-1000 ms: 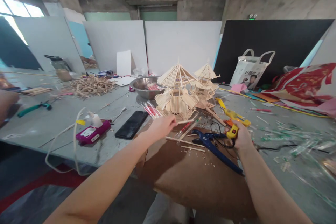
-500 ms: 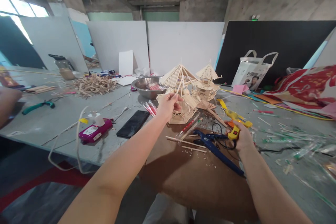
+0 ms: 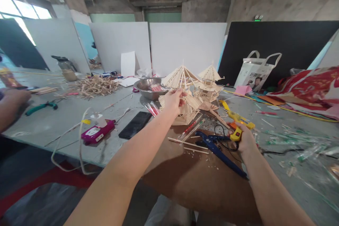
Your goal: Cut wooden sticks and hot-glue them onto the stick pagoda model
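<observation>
My left hand [image 3: 172, 100] is at the front of a pavilion model [image 3: 182, 76] made of thin wooden sticks, just below its pointed roof. Its fingertips are pinched together against the model; whatever they hold is hidden. A smaller stick tower [image 3: 210, 74] stands behind, to the right. My right hand [image 3: 246, 138] grips a yellow hot glue gun [image 3: 236, 118] by its handle, nozzle toward the model. Below it lie blue-handled cutters [image 3: 221, 156] and several loose sticks [image 3: 196, 150] on a brown board [image 3: 180, 180].
On the left are a phone [image 3: 134, 125], a purple power strip [image 3: 97, 132] with a white cable, green pliers [image 3: 41, 108] and a stick pile [image 3: 96, 86]. A metal bowl [image 3: 148, 93] sits behind. Plastic wrappers [image 3: 304, 152] litter the right. Another person's hand [image 3: 13, 102] shows far left.
My left hand has shifted slightly up and right along the model, its fingers still pinched. The right hand and glue gun have stayed put. The other person's hand has moved a little right.
</observation>
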Demonstrator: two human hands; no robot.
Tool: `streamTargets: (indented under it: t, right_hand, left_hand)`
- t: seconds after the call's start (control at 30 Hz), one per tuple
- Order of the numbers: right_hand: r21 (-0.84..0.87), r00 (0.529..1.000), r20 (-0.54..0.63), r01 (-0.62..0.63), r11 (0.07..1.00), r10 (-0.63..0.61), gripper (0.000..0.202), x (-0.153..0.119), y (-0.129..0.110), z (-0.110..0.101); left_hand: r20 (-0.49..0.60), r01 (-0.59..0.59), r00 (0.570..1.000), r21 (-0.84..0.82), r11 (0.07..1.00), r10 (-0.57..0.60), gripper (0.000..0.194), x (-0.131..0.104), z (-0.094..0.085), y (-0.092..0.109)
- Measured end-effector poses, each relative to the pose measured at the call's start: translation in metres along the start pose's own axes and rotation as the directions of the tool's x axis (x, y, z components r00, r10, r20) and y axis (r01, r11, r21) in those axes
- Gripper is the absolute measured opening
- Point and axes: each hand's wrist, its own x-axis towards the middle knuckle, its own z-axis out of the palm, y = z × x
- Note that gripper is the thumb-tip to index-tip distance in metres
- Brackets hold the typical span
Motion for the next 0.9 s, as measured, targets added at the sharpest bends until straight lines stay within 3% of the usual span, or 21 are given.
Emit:
streamTargets:
  t: [0.73, 0.9]
  right_hand:
    - [0.024, 1.000, -0.017, -0.001, 1.000, 0.002, 0.015, -0.0031, -0.0013, 0.0039]
    - [0.031, 1.000, -0.007, 0.000, 1.000, 0.000, 0.017, -0.0011, -0.0001, 0.0019]
  left_hand:
    - [-0.008, 0.085, 0.996, -0.115, 0.990, -0.087, 0.014, 0.0062, 0.0018, 0.0037]
    - [0.036, 0.136, 0.991, -0.171, 0.976, -0.132, 0.011, 0.0052, 0.0024, 0.0065]
